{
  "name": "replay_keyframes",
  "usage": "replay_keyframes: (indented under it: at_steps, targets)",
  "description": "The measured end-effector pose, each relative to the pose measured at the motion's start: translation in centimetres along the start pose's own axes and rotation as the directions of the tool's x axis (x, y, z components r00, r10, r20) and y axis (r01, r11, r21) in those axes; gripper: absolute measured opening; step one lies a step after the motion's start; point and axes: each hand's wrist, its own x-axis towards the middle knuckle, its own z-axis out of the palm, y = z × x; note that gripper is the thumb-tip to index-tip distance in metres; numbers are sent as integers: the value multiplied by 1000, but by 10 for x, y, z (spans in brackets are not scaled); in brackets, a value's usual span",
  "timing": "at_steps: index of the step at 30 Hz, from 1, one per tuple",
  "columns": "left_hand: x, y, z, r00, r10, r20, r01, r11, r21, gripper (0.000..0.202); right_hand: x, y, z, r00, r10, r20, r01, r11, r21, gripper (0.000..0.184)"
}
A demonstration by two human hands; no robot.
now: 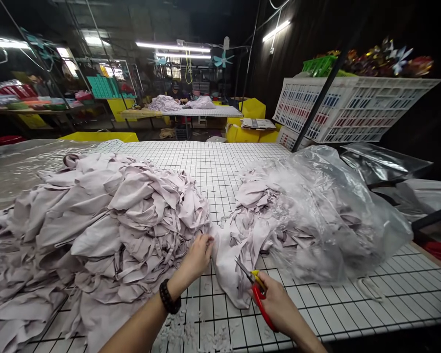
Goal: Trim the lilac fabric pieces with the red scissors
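Note:
My left hand (198, 255), with a dark beaded bracelet on the wrist, pinches the edge of a pale lilac fabric piece (230, 274) near the table's middle. In my right hand (277, 301) is a pair of thread snips (257, 289) with red and yellow handles. Their pointed blades lie over the fabric piece, tips up and to the left. This piece trails from a heap of like fabric (255, 196) that spills out of a clear plastic bag (327, 215). At left rises a large pile of the same lilac fabric pieces (95, 211).
Small scraps (194, 328) are strewn on the grid-patterned tabletop (220, 166) at the front. A white plastic crate (356, 108) stands at the back right behind a dark slanting post (323, 98). Beyond, a person (175, 90) sits at another table with fabric.

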Motion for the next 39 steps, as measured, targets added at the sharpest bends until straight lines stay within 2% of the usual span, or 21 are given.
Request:
replay_keyframes:
  at_steps: [3, 5, 7, 11, 14, 18, 20, 23, 24, 25, 27, 30, 31, 32, 34, 36, 38, 39]
  targets:
    - [16, 14, 0, 999, 33, 6, -33, 999, -27, 23, 16, -1, 5, 993, -29, -112, 36, 998, 54, 15]
    - [20, 23, 6, 997, 42, 68, -35, 995, -96, 19, 35, 2, 8, 969, -90, -230, 88, 996, -18, 20]
    - [18, 29, 15, 991, 42, 129, -20, 985, -170, 18, 57, 7, 8, 931, -170, -322, 123, 979, -162, 18]
    - [8, 29, 36, 970, -15, 244, 85, 956, -279, 25, 98, 17, 5, 909, -246, -335, 156, 949, -274, 10]
    - [7, 20, 47, 914, -65, 401, 229, 898, -376, 36, 112, 14, 0, 898, -283, -337, 182, 936, -301, 9]
    - [7, 13, 47, 836, -65, 545, 382, 781, -494, 51, 107, 1, -6, 862, -351, -365, 239, 918, -318, 11]
    - [6, 15, 45, 786, -50, 616, 494, 649, -579, 56, 100, -5, -6, 837, -411, -361, 293, 894, -339, 8]
    - [4, 23, 43, 693, -9, 721, 688, 307, -658, 56, 85, -7, -2, 783, -537, -314, 406, 823, -396, 1]
    - [4, 25, 43, 682, -5, 731, 714, 217, -665, 55, 80, -7, 0, 764, -581, -280, 450, 791, -414, 3]
    - [4, 27, 43, 688, -13, 725, 716, 171, -677, 52, 75, -7, 2, 748, -619, -239, 492, 760, -425, 5]
    - [3, 29, 44, 722, -47, 691, 689, 143, -710, 43, 63, -8, 5, 701, -702, -122, 589, 667, -456, 9]
    - [0, 31, 38, 766, -82, 638, 641, 166, -749, 29, 44, -14, 9, 581, -811, 74, 704, 455, -545, 16]
    - [-3, 31, 33, 775, -85, 626, 630, 188, -754, 29, 37, -16, 10, 556, -823, 116, 715, 403, -571, 18]
    - [-5, 32, 28, 781, -84, 618, 620, 217, -754, 30, 31, -17, 11, 551, -824, 129, 713, 385, -586, 19]
    - [-11, 33, 16, 792, -84, 604, 601, 276, -750, 35, 19, -20, 11, 607, -791, 77, 679, 466, -568, 16]
    - [-16, 34, 5, 804, -91, 587, 583, 316, -749, 38, 11, -20, 10, 716, -698, -27, 609, 643, -464, 7]
    - [-21, 34, -3, 816, -89, 571, 565, 333, -755, 34, 9, -19, 8, 841, -522, -144, 478, 841, -254, 5]
    - [-23, 35, -5, 820, -83, 567, 558, 339, -757, 31, 11, -19, 8, 888, -418, -193, 399, 908, -127, 8]
